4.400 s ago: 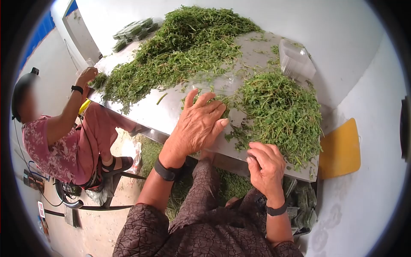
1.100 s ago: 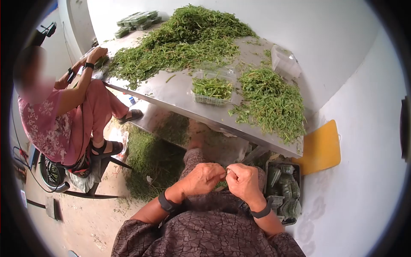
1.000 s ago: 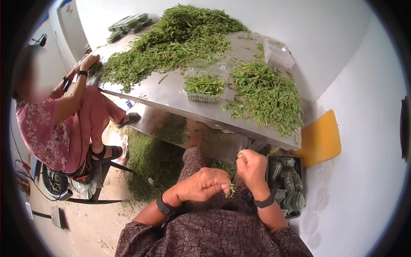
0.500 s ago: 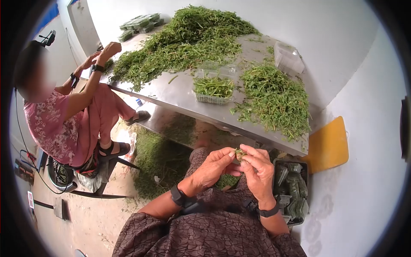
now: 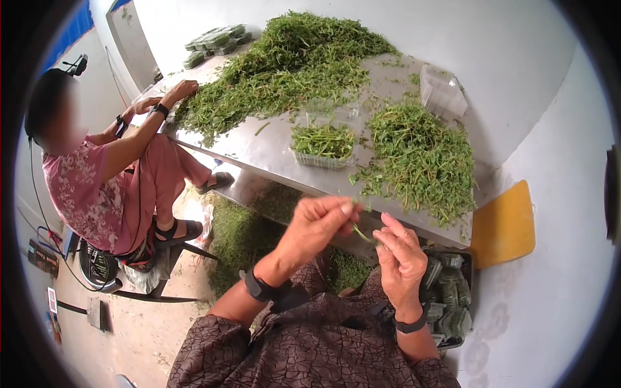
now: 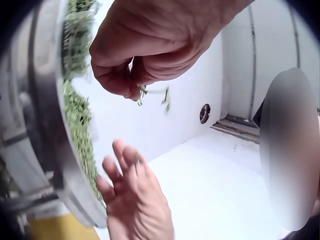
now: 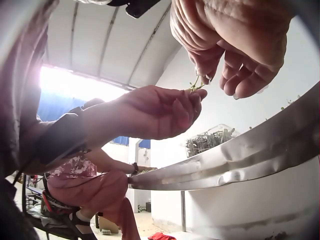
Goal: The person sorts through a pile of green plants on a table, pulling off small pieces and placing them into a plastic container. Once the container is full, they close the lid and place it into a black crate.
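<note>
My left hand (image 5: 317, 226) pinches a thin green sprig (image 5: 362, 234) between thumb and forefinger, in front of the table's near edge. The sprig's lower end reaches the fingertips of my right hand (image 5: 402, 264), which pinch it at thumb and forefinger in the right wrist view. In the left wrist view, small leaves (image 6: 166, 100) hang beyond the left fingertips. Beyond the hands, an open clear plastic box (image 5: 321, 160) holds cut green stems. To its right lies a heap of leafy greens (image 5: 424, 161).
A larger pile of greens (image 5: 284, 71) covers the back of the metal table (image 5: 259, 145). Stacked empty boxes (image 5: 443, 90) stand at back right, filled boxes (image 5: 217, 39) at back left. Below right is a crate of packs (image 5: 449, 294). Another person (image 5: 97, 187) sits at left.
Earlier, my left hand was over the box on the table. Both hands then came to my lap with greens between them; now they have risen towards the table edge, the sprig stretched between them.
</note>
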### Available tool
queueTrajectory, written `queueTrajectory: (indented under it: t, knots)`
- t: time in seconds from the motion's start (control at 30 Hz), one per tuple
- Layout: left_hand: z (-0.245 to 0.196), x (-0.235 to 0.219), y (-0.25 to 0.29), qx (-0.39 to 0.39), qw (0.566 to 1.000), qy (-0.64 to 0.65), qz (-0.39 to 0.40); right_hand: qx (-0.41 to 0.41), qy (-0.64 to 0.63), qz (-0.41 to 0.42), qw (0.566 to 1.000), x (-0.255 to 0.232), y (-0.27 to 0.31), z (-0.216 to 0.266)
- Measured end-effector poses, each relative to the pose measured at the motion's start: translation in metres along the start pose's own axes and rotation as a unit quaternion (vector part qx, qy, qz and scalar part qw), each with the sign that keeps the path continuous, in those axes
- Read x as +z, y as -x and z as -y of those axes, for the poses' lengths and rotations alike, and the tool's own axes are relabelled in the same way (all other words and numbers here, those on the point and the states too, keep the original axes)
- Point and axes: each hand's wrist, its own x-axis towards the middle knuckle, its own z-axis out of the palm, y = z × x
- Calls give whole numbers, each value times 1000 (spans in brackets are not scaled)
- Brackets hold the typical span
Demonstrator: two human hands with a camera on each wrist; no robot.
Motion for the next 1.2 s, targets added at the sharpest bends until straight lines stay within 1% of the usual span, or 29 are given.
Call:
queueTrajectory:
  t: [0.03, 0.1, 0.17, 0.2, 0.27, 0.3, 0.37, 0.4, 0.43, 0.5, 0.53, 0.57, 0.6, 0.63, 0.67, 0.7, 0.73, 0.77, 0.8, 0.83, 0.87, 0.9, 0.93, 0.97, 1.03, 1.07, 1.1, 1.17, 1.2]
  knots:
    - [-8, -6, -10, 31, 999, -29, -21, -12, 1, -3, 1000, -2, -1, -3]
    - [-30, -11, -33, 116, 980, -131, -94, -27, 1, -6, 1000, -3, -3, -6]
    - [-43, -23, -62, 160, 951, -230, -130, 6, -15, 20, 1000, -5, -1, -9]
    - [-47, -30, -78, 162, 951, -230, -130, 5, -14, 19, 1000, -4, 0, -10]
    - [-44, -45, -102, 169, 913, -341, -144, 49, -45, 49, 997, -2, 7, -16]
    - [-40, -49, -105, 171, 914, -340, -143, 48, -42, 48, 997, -3, 12, -19]
    - [-37, -54, -107, 305, 814, -467, -161, 64, -46, 87, 993, -6, 22, -24]
    - [-33, -55, -103, 288, 821, -457, -182, 86, -38, 94, 991, -9, 27, -24]
    - [-33, -55, -95, 287, 823, -456, -181, 88, -36, 94, 991, -13, 33, -25]
    - [-37, -56, -75, 389, 668, -605, -192, 167, -7, 168, 972, -22, 47, -31]
    - [-36, -52, -60, 364, 727, -561, -155, 148, 12, 191, 970, -24, 56, -36]
    - [-34, -47, -43, 337, 780, -514, -117, 148, 13, 191, 970, -29, 63, -35]
    - [-31, -42, -27, 305, 831, -465, -11, 198, 8, 277, 940, -34, 69, -32]
    - [-25, -38, -11, 267, 868, -407, 94, 247, 3, 361, 899, -37, 74, -30]
    - [-15, -36, 6, 178, 890, -372, 194, 247, 4, 362, 899, -38, 80, -30]
    - [-2, -34, 22, 86, 895, -329, 289, 255, -18, 413, 874, -40, 86, -30]
    - [15, -34, 39, 12, 890, -299, 345, 262, -40, 462, 846, -40, 89, -30]
    - [32, -34, 53, -62, 875, -266, 399, 262, -40, 463, 846, -40, 90, -31]
    - [46, -34, 67, -62, 875, -266, 400, 287, -70, 479, 826, -41, 91, -33]
    - [55, -32, 79, -101, 868, -239, 423, 313, -99, 494, 805, -40, 93, -34]
    - [62, -33, 86, -139, 859, -210, 446, 315, -97, 493, 805, -40, 95, -35]
    - [67, -37, 87, -137, 860, -207, 446, 330, -101, 515, 785, -39, 95, -36]
    - [67, -39, 87, -190, 844, -219, 451, 344, -104, 537, 764, -39, 95, -36]
    - [67, -42, 87, -242, 826, -231, 454, 344, -101, 537, 763, -40, 93, -35]
    - [59, -43, 92, -226, 833, -224, 452, 332, -95, 587, 732, -40, 89, -33]
    - [56, -43, 95, -213, 840, -217, 449, 334, -93, 588, 731, -42, 88, -32]
    - [57, -45, 95, -213, 841, -214, 449, 357, -117, 574, 728, -45, 88, -30]
    - [57, -48, 92, -233, 801, -223, 504, 380, -140, 560, 723, -48, 85, -25]
    - [57, -48, 92, -231, 802, -222, 504, 354, -129, 587, 717, -48, 82, -23]
